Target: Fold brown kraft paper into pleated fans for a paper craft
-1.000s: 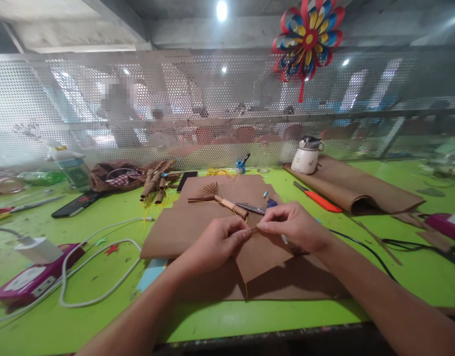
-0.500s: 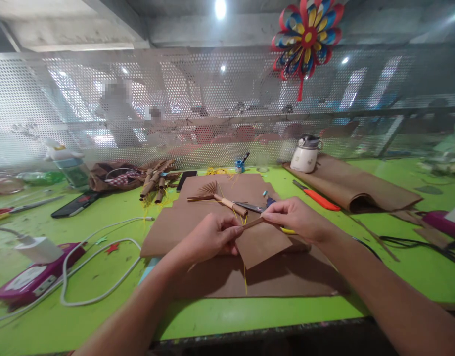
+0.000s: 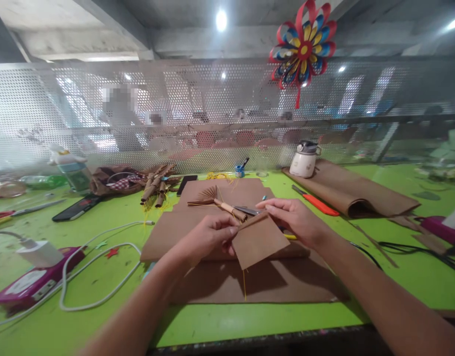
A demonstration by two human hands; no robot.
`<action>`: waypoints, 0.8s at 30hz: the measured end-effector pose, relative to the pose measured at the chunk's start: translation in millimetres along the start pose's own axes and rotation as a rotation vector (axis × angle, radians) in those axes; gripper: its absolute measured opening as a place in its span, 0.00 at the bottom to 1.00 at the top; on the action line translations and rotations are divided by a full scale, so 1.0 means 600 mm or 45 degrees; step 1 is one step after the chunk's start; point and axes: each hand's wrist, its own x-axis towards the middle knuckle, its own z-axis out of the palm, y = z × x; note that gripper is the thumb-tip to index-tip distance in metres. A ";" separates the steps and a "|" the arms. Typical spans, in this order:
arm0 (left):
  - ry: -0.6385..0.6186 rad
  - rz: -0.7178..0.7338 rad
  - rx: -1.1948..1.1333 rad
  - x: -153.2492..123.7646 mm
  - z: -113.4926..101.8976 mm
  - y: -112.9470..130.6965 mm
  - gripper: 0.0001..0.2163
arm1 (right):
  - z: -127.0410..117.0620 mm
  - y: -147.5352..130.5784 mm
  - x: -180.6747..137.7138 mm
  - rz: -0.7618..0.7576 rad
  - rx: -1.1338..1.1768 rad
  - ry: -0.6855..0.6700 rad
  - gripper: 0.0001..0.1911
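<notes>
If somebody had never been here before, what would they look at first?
Probably the big red, blue and yellow flower, high up on the right in front of the mesh screen. Next might come the bright green table, with the orange-handled tool lying on its right side. Then, in the middle, the left hand pinches a small brown sheet, with the right hand at its upper corner.

Paper (image 3: 260, 241): sm. brown pc, plain, matte, approx. sq. Top edge turned over into a narrow strip, darker than the rest, pinched nr both ends. Remainder flat, unprinted, w/ straight edges & sharp btm corners. Held up & tilted: R end of strip higher than L, broad face twd viewer. Pos.: above the brown sheets (image 3: 257, 289), not lying flat on them.
</notes>
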 end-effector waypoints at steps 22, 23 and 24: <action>0.173 0.090 0.234 -0.005 0.030 0.001 0.14 | 0.034 -0.016 -0.022 -0.114 -0.652 -0.346 0.11; 0.177 0.087 0.292 -0.003 0.031 -0.002 0.14 | 0.035 -0.015 -0.021 -0.113 -0.658 -0.308 0.11; 0.198 0.090 0.325 -0.001 0.031 -0.005 0.13 | 0.037 -0.014 -0.019 -0.093 -0.639 -0.272 0.11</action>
